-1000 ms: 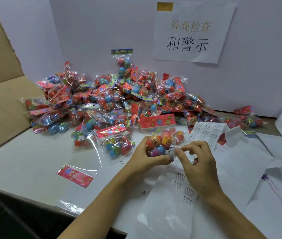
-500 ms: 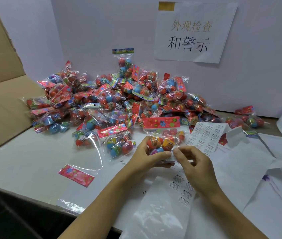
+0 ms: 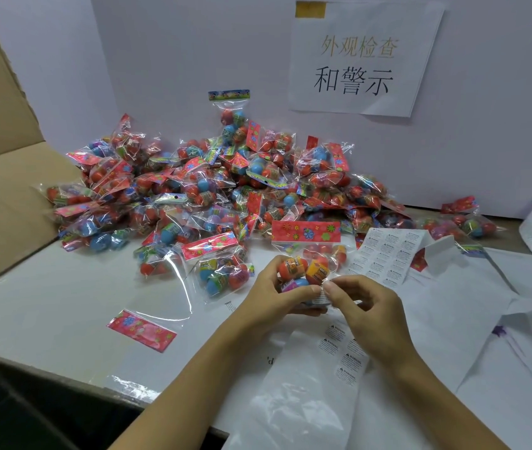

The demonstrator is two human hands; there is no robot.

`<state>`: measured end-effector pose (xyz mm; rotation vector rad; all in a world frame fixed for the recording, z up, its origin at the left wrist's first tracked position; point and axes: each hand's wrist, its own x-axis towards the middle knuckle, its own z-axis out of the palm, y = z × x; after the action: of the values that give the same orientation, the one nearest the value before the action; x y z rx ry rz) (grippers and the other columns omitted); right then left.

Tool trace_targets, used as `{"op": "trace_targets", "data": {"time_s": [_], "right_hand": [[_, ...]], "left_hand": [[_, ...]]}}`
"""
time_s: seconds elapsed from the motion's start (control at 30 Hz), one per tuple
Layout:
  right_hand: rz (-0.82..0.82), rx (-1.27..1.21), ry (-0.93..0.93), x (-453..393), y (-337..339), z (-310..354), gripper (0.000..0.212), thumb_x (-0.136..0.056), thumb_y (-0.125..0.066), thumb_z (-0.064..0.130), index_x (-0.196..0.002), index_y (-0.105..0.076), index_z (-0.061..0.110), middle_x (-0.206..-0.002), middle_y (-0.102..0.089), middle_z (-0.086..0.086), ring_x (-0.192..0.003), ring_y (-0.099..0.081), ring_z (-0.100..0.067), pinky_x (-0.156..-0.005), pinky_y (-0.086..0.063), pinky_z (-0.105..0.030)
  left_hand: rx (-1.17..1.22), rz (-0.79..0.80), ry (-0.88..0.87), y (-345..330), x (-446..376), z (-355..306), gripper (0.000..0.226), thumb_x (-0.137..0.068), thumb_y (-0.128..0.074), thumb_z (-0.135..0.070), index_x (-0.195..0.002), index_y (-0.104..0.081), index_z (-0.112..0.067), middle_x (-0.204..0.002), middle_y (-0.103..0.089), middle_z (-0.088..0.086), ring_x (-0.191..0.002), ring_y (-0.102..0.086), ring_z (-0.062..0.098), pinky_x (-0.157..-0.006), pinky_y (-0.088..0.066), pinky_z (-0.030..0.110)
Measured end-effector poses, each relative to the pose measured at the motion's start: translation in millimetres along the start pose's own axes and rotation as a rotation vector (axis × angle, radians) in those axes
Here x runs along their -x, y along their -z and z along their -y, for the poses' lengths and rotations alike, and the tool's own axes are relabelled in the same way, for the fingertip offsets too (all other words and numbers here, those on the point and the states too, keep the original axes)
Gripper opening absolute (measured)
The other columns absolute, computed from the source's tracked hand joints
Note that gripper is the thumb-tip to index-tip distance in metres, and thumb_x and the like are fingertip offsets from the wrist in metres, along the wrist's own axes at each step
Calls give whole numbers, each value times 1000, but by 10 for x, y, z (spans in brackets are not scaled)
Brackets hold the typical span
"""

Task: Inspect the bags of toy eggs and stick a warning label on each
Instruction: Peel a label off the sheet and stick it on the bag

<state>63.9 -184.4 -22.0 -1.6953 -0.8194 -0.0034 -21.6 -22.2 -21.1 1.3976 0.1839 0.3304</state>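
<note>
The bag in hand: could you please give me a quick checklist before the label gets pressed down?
1. Bag held by left hand: ok.
2. Label pinched by right hand: ok.
3. Label touching the bag: cannot tell.
4. Label lying flat, unwrinkled: cannot tell.
5. Label sheet within reach for the next bag: ok.
6. Eggs look intact: cannot tell.

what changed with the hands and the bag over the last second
Little moved. The left hand keeps gripping the bag of toy eggs, and the right hand has edged slightly left, still pinching the small white label against the bag's lower edge. The pile of bags and label sheets stayed put.
</note>
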Motion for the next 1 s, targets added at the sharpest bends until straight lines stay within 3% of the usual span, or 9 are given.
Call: {"op": "trace_targets", "data": {"time_s": [0.17,0.47,0.6,0.7,0.8,0.9,1.0], "right_hand": [[2,-2,11,-8,11,8,9,-87,-73,32,-89,-73,41,-85,-74,24,-85,-70,-2,-70,-54,-15],[-4,52,49,4,31,20,30,-95,-66,12,-89,-71,42,-82,-73,23,-80,-71,-6,-69,-57,-24],[11,9,33,3,39,78,12,-93,-61,33,-92,-71,40,-85,-73,22,-84,-69,-5,-69,-54,-17],[34,-1,20,11,49,112,28,-78,-65,52,-101,-71,38,-91,-73,25,-87,-69,-3,-69,-53,-17],[55,12,15,8,60,117,41,-71,-69,56,-106,-72,34,-88,-73,25,-85,-70,-3,-69,-55,-19],[75,24,8,3,66,118,39,-71,-69,55,-105,-71,37,-88,-72,28,-85,-70,-3,-71,-57,-21],[78,32,7,-1,70,99,29,-76,-71,46,-104,-71,37,-88,-73,26,-85,-70,-5,-72,-59,-26]], "left_hand": [[16,14,7,21,5,-24,57,-73,-86,-23,-120,-57,-10,-112,-72,16,-98,-75,39,-88,-61,53],[69,33,39,38,6,-28,41,-79,-71,-8,-116,-52,-7,-98,-78,6,-95,-76,34,-78,-63,38],[146,77,39,39,4,-31,53,-76,-81,-12,-120,-50,-10,-110,-76,12,-103,-74,36,-85,-61,42],[129,105,11,41,5,-15,67,-73,-93,-19,-124,-50,-18,-122,-71,13,-112,-71,38,-92,-60,45],[142,104,5,58,-5,6,62,-71,-96,-18,-116,-55,-28,-120,-72,15,-111,-70,42,-92,-60,45],[126,104,1,67,-10,1,47,-69,-96,-18,-98,-63,-36,-111,-75,12,-105,-72,42,-90,-60,44],[105,109,-4,67,-7,1,54,-69,-96,-19,-107,-59,-29,-111,-74,15,-104,-73,41,-89,-60,44]]}}
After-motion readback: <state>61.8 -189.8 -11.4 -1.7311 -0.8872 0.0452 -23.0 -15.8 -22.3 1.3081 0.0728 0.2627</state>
